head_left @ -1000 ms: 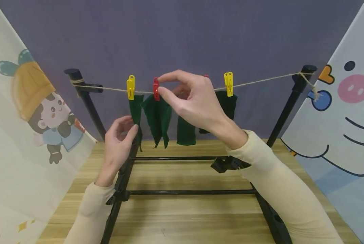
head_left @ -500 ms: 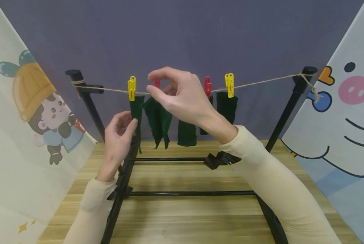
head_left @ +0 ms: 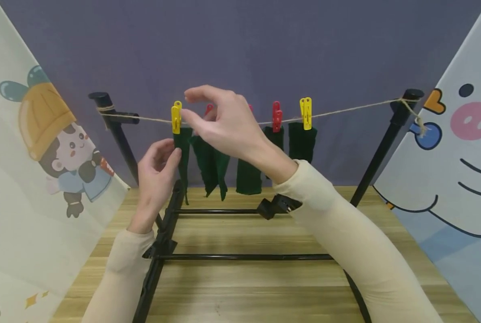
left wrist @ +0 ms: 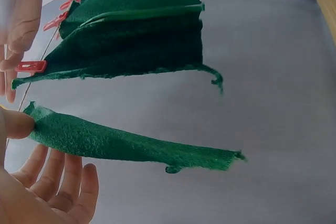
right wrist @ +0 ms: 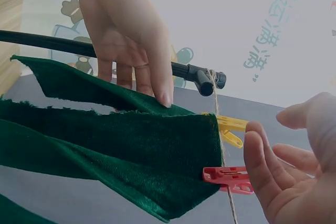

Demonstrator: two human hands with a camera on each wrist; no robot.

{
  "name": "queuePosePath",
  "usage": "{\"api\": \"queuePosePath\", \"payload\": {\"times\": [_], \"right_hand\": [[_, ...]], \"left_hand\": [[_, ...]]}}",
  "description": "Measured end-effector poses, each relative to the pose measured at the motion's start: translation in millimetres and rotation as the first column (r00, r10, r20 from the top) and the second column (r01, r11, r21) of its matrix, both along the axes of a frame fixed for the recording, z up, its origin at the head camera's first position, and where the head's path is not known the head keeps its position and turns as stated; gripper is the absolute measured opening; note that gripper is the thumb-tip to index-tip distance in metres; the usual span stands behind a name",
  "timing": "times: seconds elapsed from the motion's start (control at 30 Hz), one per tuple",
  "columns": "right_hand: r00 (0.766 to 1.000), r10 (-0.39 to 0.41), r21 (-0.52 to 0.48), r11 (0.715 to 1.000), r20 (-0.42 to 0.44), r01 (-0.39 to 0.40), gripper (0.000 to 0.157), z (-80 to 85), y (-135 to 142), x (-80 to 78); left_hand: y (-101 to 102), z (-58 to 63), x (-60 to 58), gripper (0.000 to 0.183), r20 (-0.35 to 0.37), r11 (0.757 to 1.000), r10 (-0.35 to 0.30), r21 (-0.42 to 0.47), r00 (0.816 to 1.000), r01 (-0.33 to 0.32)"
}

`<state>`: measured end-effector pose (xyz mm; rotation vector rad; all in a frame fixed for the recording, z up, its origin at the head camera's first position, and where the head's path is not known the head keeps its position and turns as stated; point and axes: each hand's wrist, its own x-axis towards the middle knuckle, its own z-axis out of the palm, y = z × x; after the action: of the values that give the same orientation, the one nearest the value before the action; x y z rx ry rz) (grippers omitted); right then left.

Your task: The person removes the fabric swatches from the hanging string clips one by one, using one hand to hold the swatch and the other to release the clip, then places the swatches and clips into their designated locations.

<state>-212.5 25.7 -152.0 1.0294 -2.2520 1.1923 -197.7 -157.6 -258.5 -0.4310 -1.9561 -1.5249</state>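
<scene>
Green cloth pieces hang from a twine line [head_left: 349, 108], held by red and yellow clothespins. A yellow clothespin [head_left: 176, 119] clips the leftmost narrow green cloth [head_left: 183, 157]. My left hand [head_left: 156, 175] is beside that cloth's upper part; its thumb lies against the cloth, the other fingers loosely spread in the left wrist view. Just right of the yellow clothespin, my right hand [head_left: 226, 123] has thumb and index finger parted, holding nothing. It partly hides a red clothespin [right wrist: 228, 177] on the neighbouring green cloth [head_left: 210, 163].
Black posts [head_left: 399, 116] on both sides carry the twine, with black crossbars [head_left: 244, 257] low between them. Further right hang another red clothespin [head_left: 277, 116] and a yellow one [head_left: 306, 113] with cloths. Below lies a wood-grain surface [head_left: 244, 291]; printed panels flank the sides.
My right hand has let go of the red clothespin and moved left toward the yellow one. The left hand has slid up along the leftmost cloth.
</scene>
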Motion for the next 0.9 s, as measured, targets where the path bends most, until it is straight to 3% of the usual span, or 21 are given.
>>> {"api": "queuePosePath", "payload": {"times": [0.23, 0.47, 0.6, 0.77, 0.9], "right_hand": [[0.991, 0.015, 0.028, 0.999, 0.135, -0.019, 0.044, 1.9, -8.7, 0.7], [0.986, 0.019, 0.028, 0.999, 0.168, -0.024, 0.048, 2.5, -15.7, 1.1], [0.98, 0.03, 0.015, 0.999, 0.197, -0.033, 0.049, 4.2, -17.8, -0.5], [0.974, 0.051, -0.004, 0.999, 0.221, -0.052, 0.048, 8.6, -18.3, -1.9], [0.981, 0.006, 0.051, 0.999, 0.196, -0.016, 0.05, 12.0, -17.5, -3.7]], "left_hand": [[4.2, 7.6, 0.0, 0.032, -0.008, 1.0, -0.011, 0.027, 1.0, 0.011], [-4.1, -7.3, -26.9, 0.033, -0.03, 0.999, -0.007, 0.044, 1.0, 0.008], [-0.6, -1.0, -24.1, 0.031, -0.041, 0.998, -0.003, 0.055, 0.999, 0.005], [8.2, 14.9, -10.9, 0.027, -0.067, 0.999, 0.006, 0.055, 0.998, -0.002], [11.2, 19.4, -9.4, 0.027, -0.066, 0.999, 0.02, 0.052, 0.998, -0.017]]}}
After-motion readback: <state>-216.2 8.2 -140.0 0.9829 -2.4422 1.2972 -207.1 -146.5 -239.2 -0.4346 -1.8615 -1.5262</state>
